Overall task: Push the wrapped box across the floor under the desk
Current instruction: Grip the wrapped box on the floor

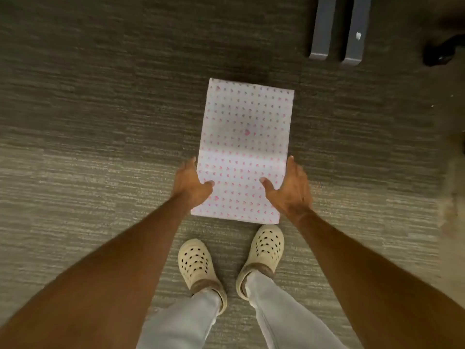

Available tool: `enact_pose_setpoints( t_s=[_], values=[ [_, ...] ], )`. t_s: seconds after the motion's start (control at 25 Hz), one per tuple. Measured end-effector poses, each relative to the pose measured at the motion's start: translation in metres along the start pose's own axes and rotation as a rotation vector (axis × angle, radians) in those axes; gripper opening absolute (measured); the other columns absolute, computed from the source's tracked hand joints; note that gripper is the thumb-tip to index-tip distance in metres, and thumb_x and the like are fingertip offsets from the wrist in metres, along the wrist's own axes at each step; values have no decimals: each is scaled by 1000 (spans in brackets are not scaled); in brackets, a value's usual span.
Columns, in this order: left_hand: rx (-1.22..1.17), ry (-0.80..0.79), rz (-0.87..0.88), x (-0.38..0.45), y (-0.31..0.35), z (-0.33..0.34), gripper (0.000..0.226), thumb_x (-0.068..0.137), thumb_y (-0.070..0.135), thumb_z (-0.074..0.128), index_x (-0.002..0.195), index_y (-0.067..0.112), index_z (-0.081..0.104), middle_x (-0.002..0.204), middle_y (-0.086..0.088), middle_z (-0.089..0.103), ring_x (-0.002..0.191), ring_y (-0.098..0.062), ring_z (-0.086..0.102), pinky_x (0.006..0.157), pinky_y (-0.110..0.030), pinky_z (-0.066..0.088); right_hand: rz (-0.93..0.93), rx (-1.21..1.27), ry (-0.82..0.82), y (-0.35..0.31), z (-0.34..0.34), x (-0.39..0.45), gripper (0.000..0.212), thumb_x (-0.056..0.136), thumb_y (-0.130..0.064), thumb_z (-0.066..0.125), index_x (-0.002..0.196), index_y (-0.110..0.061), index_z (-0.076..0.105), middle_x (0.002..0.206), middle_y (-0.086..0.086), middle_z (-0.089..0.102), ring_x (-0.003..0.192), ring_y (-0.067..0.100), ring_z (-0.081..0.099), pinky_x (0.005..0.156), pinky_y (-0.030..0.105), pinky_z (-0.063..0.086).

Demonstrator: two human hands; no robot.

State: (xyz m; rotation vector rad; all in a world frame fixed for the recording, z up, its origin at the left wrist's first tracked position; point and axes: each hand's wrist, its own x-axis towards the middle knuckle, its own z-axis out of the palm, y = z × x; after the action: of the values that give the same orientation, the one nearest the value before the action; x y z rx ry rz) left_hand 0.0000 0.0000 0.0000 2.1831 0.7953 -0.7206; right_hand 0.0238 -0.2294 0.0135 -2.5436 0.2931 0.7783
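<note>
The wrapped box (245, 144), covered in white paper with small pink hearts, is seen from above over the grey carpet, long side running away from me. My left hand (191, 183) clasps its near left edge, thumb on top and fingers down the side. My right hand (289, 188) holds the near right edge the same way. Whether the box rests on the carpet or is held just above it cannot be told. Two grey desk feet (336, 31) lie on the floor at the far right.
My two feet in cream clogs (231, 260) stand just behind the box's near edge. A dark chair base or caster (440, 50) sits at the far right. A fuzzy beige object (453, 187) edges in at the right. Carpet (100, 109) stretches to the left.
</note>
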Motion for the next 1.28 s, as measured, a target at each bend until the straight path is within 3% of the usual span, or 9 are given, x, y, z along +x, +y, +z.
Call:
enact_pose_setpoints(
  t_s=[0.16, 0.28, 0.4, 0.6, 0.8, 0.92, 1.0, 1.12, 1.28],
  values=[
    [-193, 12, -130, 55, -11, 16, 72, 84, 14, 74, 147, 9, 39, 145, -11, 53, 129, -29, 53, 99, -39, 49, 186, 299, -17, 12, 28, 47, 72, 90, -49, 69, 148, -13, 45, 148, 10, 55, 135, 33, 54, 107, 52, 51],
    [-212, 17, -130, 78, -12, 21, 50, 86, 9, 71, 133, 9, 54, 130, -8, 64, 108, -21, 61, 85, -33, 53, 268, 479, 9, 23, 36, 73, 57, 90, -43, 72, 136, -12, 59, 133, 8, 67, 120, 30, 66, 95, 45, 59],
    [-228, 20, -159, 92, -11, 19, 40, 87, 8, 69, 125, 10, 58, 122, -7, 67, 100, -19, 61, 86, -34, 53, 323, 572, 8, 31, 36, 87, 44, 90, -38, 74, 125, -12, 65, 123, 7, 73, 111, 28, 70, 92, 43, 60],
    [-242, 1, -185, 99, -5, 22, 34, 86, 6, 69, 118, 9, 60, 118, -10, 69, 98, -23, 63, 80, -35, 54, 356, 654, -18, 39, 37, 99, 33, 87, -34, 78, 113, -16, 70, 113, 4, 76, 104, 26, 73, 90, 46, 62],
    [-290, -37, -181, 95, 6, 11, 34, 88, 8, 66, 121, 10, 59, 118, -10, 69, 105, -27, 65, 85, -42, 56, 331, 658, -51, 37, 27, 101, 16, 87, -38, 77, 92, -29, 64, 94, -7, 71, 96, 24, 74, 78, 38, 63],
    [-317, -44, -177, 89, 22, -5, 33, 89, 9, 66, 121, 11, 61, 117, -9, 69, 99, -24, 65, 76, -37, 56, 303, 646, -57, 27, 9, 104, 25, 87, -40, 76, 103, -24, 68, 105, -4, 73, 97, 23, 72, 77, 37, 61],
    [-320, -39, -160, 85, 35, -19, 36, 88, 9, 66, 123, 11, 61, 119, -10, 69, 103, -27, 66, 83, -43, 58, 274, 655, -64, 15, -6, 106, 28, 87, -41, 76, 108, -23, 70, 109, -4, 73, 101, 24, 72, 83, 42, 62],
    [-310, -48, -111, 91, 54, -45, 40, 87, 12, 68, 126, 12, 60, 123, -10, 68, 110, -30, 65, 93, -48, 54, 209, 638, -49, -5, -29, 116, 13, 87, -41, 75, 92, -32, 68, 105, -6, 75, 99, 23, 73, 85, 46, 63],
    [-300, -54, -30, 117, 84, -90, 37, 88, 12, 68, 124, 14, 61, 121, -6, 68, 109, -26, 64, 91, -41, 55, 167, 672, -6, -50, -60, 139, 13, 87, -40, 76, 91, -32, 66, 95, -12, 71, 87, 13, 70, 65, 26, 57]
  ],
)
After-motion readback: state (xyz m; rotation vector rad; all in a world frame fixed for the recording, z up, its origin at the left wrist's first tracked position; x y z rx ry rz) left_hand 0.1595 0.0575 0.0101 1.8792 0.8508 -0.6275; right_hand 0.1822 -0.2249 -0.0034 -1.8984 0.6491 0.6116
